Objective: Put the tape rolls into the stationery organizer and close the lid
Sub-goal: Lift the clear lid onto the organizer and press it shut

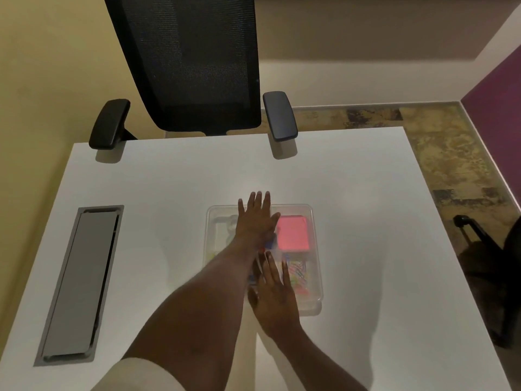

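Observation:
A clear plastic stationery organizer (pixel 315 244) lies on the white table, its transparent lid down over it. Through the lid I see a pink sticky-note pad (pixel 293 234), coloured paper clips (pixel 298 273) and a pale roll-like shape (pixel 225 230) in the far-left compartment. My left hand (pixel 258 218) lies flat, fingers spread, on the far part of the lid. My right hand (pixel 275 292) lies flat on the near part. Both palms face down and hold nothing. My arms hide the organizer's middle.
A black mesh office chair (pixel 194 66) stands at the table's far edge. A grey cable hatch (pixel 80 283) is set into the table on the left. Another dark chair (pixel 496 266) is at the right, past the table's edge.

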Demonstrator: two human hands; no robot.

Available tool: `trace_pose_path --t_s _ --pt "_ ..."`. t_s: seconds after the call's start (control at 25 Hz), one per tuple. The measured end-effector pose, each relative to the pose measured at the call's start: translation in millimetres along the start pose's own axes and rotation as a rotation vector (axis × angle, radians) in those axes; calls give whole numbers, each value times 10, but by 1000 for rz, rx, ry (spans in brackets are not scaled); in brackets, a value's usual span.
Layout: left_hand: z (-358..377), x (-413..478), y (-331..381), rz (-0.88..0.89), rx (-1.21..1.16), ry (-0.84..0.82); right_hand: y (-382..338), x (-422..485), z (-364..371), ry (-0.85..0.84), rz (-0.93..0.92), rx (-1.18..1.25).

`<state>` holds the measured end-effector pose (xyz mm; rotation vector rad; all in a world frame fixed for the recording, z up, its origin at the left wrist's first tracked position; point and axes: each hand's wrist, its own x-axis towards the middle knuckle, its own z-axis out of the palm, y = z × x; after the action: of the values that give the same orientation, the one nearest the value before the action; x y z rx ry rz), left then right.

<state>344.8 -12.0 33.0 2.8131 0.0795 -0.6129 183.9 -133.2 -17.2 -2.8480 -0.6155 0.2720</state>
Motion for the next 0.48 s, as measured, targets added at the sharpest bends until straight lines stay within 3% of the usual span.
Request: trace_pose_path --t_s 0.2,0.48 --pt "191 29 -103 -28 40 78 224 -84 309 290 -153 -46" --pt "161 116 -116 -70 -6 6 243 -54 283 271 -193 -103"
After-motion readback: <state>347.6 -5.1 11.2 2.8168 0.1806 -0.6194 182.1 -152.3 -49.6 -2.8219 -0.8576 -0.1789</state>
